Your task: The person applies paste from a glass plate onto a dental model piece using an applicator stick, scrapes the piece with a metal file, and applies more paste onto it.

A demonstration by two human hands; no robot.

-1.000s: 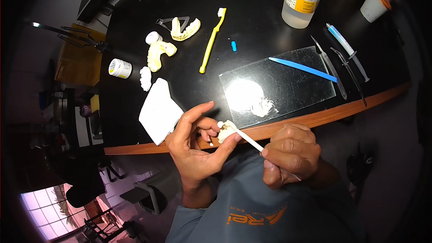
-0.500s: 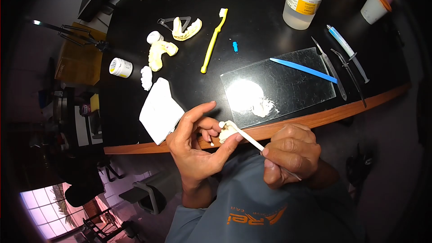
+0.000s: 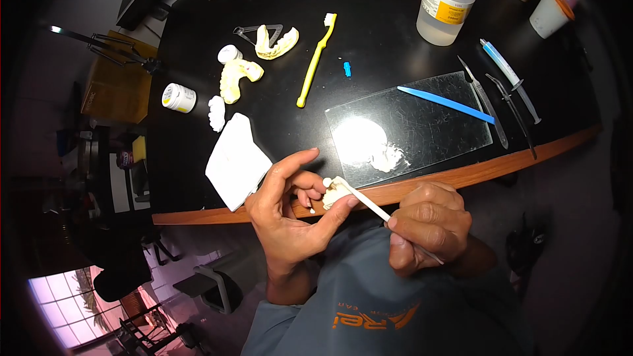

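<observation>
My left hand (image 3: 287, 214) pinches a small cream dental cast (image 3: 334, 196) between thumb and fingers, just over the table's front edge. My right hand (image 3: 428, 227) is closed around a thin white stick (image 3: 371, 206), whose far end reaches the cast. At the cast's upper left sits a small white rounded piece; whether it belongs to the stick is unclear. Beyond the hands lies a glass slab (image 3: 422, 118) with a smear of white paste (image 3: 387, 157) and a blue spatula (image 3: 446, 105) on it. A folded white paper (image 3: 236, 163) lies beside my left hand.
Two yellowish casts (image 3: 232, 82) (image 3: 277, 46), a white tooth piece (image 3: 216, 113), a white jar (image 3: 179, 97) and a yellow toothbrush (image 3: 316, 59) lie on the left and middle. Tweezers (image 3: 511, 109), a syringe (image 3: 508, 69), a bottle (image 3: 446, 3) and a cup (image 3: 550, 13) are at the right.
The tabletop objects appear shifted very slightly to the right in the view. Both hands keep nearly the same pose, with the cast and the stick still held.
</observation>
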